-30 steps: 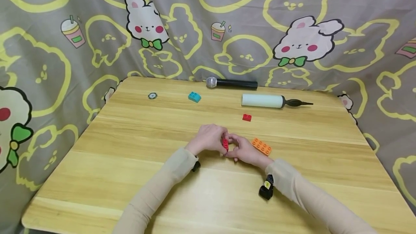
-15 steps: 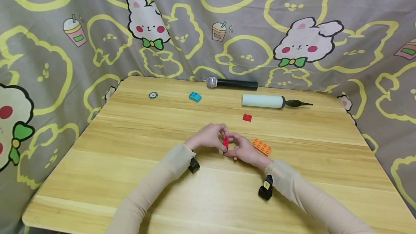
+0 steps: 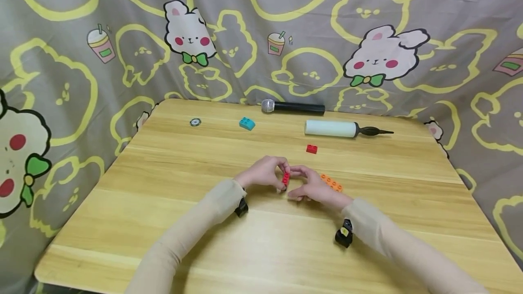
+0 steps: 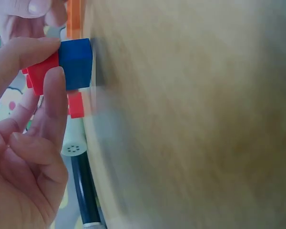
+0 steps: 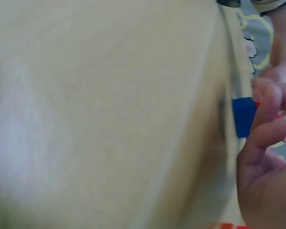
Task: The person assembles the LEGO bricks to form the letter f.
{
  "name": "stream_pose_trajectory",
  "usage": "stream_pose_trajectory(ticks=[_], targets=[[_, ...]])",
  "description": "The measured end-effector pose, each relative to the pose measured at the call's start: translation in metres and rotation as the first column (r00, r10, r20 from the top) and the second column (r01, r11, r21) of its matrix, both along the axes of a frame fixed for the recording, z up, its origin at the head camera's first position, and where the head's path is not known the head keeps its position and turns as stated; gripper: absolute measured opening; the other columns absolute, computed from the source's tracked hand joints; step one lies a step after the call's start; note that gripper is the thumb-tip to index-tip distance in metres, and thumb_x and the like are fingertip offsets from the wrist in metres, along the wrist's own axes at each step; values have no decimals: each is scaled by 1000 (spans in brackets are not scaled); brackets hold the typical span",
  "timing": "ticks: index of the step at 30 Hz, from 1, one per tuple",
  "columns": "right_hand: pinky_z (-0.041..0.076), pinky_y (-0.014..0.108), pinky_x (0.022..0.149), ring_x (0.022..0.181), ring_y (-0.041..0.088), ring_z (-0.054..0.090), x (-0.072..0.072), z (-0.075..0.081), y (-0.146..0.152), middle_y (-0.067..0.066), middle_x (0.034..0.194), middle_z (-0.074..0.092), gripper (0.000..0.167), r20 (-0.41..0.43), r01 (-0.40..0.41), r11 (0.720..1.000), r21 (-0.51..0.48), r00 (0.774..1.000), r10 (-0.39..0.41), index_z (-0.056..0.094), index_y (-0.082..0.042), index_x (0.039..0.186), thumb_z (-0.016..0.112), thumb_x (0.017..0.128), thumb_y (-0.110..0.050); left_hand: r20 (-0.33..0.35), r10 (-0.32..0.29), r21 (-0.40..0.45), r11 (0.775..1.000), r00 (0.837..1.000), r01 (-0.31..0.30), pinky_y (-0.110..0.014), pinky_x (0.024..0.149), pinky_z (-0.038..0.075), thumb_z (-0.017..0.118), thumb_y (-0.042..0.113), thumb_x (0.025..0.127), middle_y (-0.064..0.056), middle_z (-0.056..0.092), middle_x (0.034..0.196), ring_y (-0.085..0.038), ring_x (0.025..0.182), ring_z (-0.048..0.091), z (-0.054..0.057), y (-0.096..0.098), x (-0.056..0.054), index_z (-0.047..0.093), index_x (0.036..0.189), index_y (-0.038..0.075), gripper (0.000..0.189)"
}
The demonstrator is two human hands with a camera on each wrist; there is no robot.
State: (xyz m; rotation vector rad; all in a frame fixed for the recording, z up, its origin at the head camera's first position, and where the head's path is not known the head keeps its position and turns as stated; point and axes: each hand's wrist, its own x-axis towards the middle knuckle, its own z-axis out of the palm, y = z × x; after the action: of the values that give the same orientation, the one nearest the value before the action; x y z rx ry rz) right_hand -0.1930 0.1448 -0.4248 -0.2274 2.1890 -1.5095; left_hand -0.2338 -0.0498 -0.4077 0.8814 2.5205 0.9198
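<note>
My left hand (image 3: 263, 172) pinches a red toy brick (image 3: 286, 178) between thumb and fingers, near the middle of the table. A blue brick (image 4: 76, 64) is joined under the red one, its underside close to the wood. My right hand (image 3: 316, 188) is just right of the bricks, thumb and index finger bent and spread, the thumb apart from the red brick. In the right wrist view the fingers of that hand overlap the red brick, and the blue brick (image 5: 244, 117) shows beyond them.
An orange brick (image 3: 333, 182) lies partly hidden behind my right hand. Farther back are a loose red brick (image 3: 312, 149), a teal brick (image 3: 247, 123), a round chip (image 3: 195, 122), a white hand pump (image 3: 331, 128) and a microphone (image 3: 298, 107). A patterned curtain (image 3: 245, 35) hangs behind the table.
My right hand has drawn slightly right and its fingers have spread away from the red brick, now covering more of the orange brick. My left hand keeps its pinch.
</note>
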Motion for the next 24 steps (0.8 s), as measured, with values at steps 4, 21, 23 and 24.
stream_pose_trajectory(ticks=[4,21,23,24], targets=[[38,22,47,58,12,58,3,9,12,19,142,46,73,-29,53,999,-4,998,-53,37,-4,142,74,79,-5,14,-11,15,1000,1000,11,-36,94,43,84,12,69,-1,68,102,-18,102,61,-2,0,-2,62,96,14,35],[41,22,46,54,9,58,34,6,88,19,153,29,80,-103,247,967,-64,962,-253,28,-10,150,73,83,-13,174,33,39,998,984,-41,-26,57,54,80,7,74,-12,63,112,-15,55,64,-2,2,0,55,97,13,35],[41,22,46,54,8,58,35,4,91,21,153,29,81,-80,254,965,-59,963,-258,27,-11,150,72,83,-12,164,35,33,999,986,-41,-26,58,54,80,8,74,-12,64,113,-14,55,64,-1,2,-1,54,97,14,35],[41,22,46,54,7,58,36,3,92,20,153,29,81,-60,259,964,-58,963,-262,26,-12,151,72,83,-11,159,36,30,999,987,-41,-26,59,54,80,9,75,-12,64,113,-14,55,64,-1,2,-1,54,98,14,34]])
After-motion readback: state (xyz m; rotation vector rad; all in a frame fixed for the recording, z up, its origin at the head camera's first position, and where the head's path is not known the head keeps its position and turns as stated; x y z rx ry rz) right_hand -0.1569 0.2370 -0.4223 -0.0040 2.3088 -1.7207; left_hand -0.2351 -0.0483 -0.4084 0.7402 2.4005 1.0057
